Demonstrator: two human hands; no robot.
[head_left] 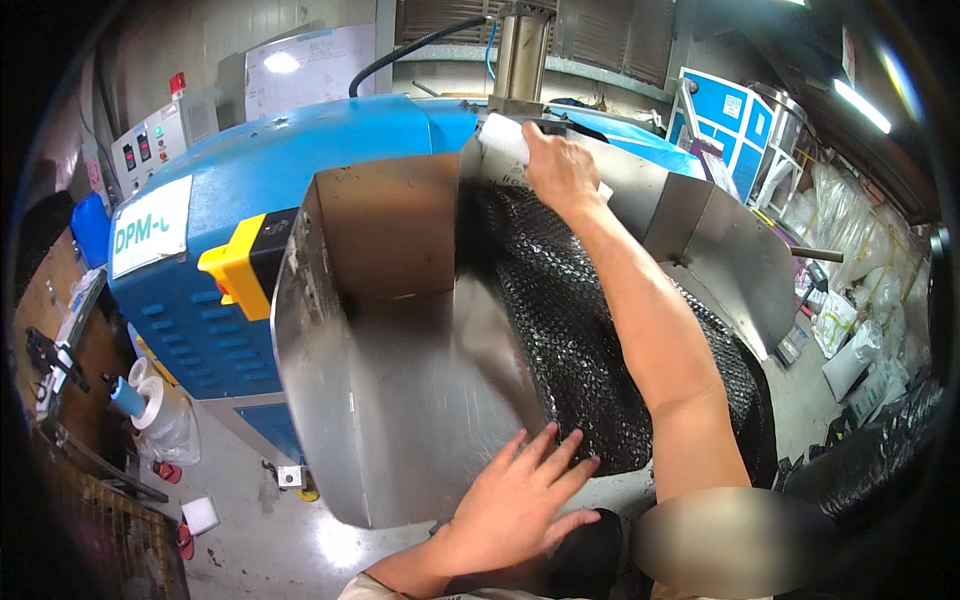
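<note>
My right hand reaches to the back of a metal feed hopper, fingers closed around a white, block-like piece. A bit of white also shows on the other side of that hand; its exact kind I cannot make out. Black bubble wrap lies bunched along the right half of the hopper, running from the back wall to the front lip under my right forearm. My left hand is at the front, fingers spread, tips over the wrap's lower edge; whether they press on it I cannot tell.
The hopper joins a blue machine with a yellow-and-black switch box at its left. A control panel stands behind. Clear plastic rolls sit lower left. Plastic bags and black sheeting pile up at right.
</note>
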